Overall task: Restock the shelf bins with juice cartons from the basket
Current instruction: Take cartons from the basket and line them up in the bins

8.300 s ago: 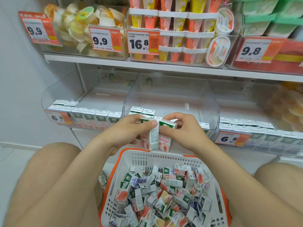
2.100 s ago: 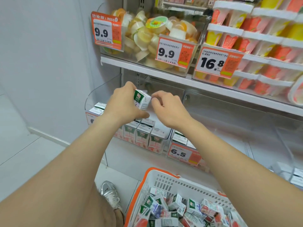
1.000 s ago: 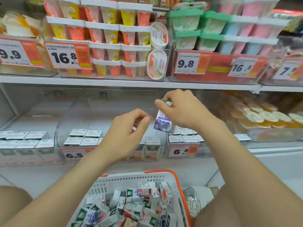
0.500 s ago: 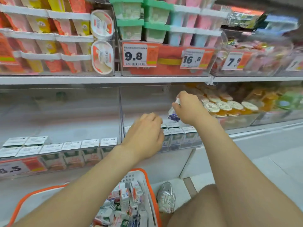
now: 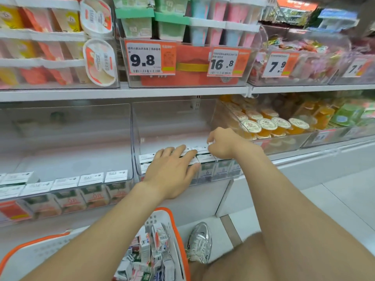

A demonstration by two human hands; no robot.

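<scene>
My right hand (image 5: 224, 144) has its fingers curled down onto the top of a juice carton (image 5: 211, 143) at the back row; whether they grip it I cannot tell. My left hand (image 5: 172, 169) lies flat, fingers spread, on the front cartons (image 5: 206, 159) inside the clear bin (image 5: 138, 126). The basket (image 5: 174, 220) sits below, holding more cartons.

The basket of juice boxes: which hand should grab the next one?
Probably the left hand. It lies flat and empty on the carton row, directly above the basket. The right hand is farther right, fingertips at a carton top.
</scene>
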